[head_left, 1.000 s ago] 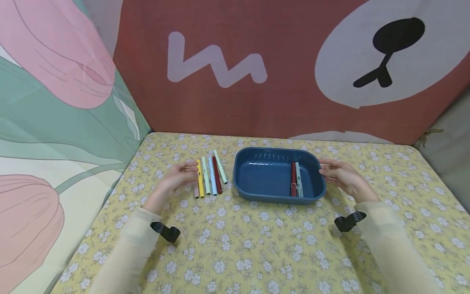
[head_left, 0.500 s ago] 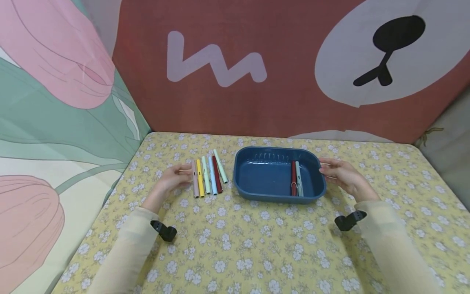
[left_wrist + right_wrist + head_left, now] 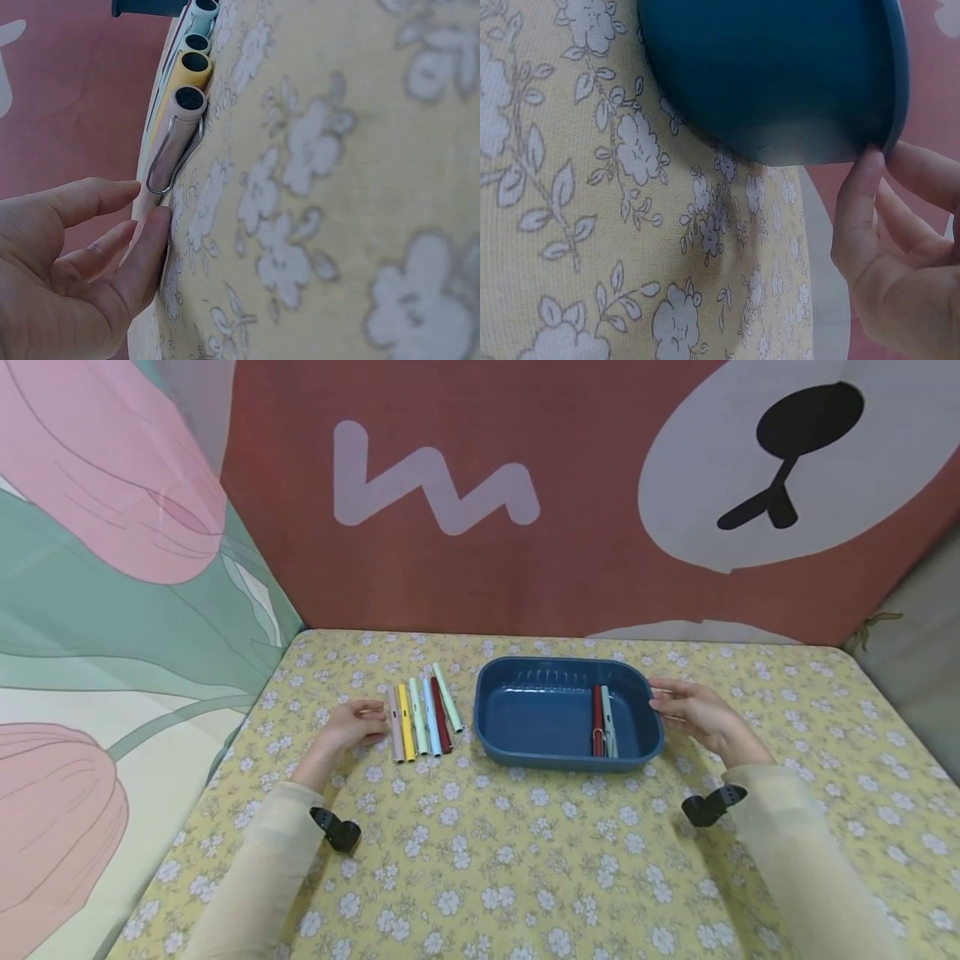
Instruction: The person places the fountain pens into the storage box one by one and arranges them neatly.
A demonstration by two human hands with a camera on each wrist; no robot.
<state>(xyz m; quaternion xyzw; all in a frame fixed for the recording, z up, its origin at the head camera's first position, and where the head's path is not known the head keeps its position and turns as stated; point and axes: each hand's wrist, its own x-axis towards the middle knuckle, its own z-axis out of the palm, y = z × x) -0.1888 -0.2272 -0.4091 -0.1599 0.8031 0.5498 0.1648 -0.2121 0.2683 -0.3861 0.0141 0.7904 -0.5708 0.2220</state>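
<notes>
My left hand is at the left end of a row of pens, its fingertips right at the side of a mauve pen. In the left wrist view the thumb and fingers are relaxed and slightly apart, close by that pen's clip. Beside it lie a yellow pen, a pale green pen, a light blue pen, a dark red pen and another pale green pen. My right hand pinches the right rim of a blue basin between thumb and fingers.
Inside the basin, toward its right side, a dark red pen and a grey-green pen lie side by side. A yellow floral cloth covers the table. Behind it stands a red printed backdrop.
My left hand has drawn back leftward from over the mauve and yellow pens, leaving the mauve pen uncovered. The right hand keeps its hold on the basin's rim.
</notes>
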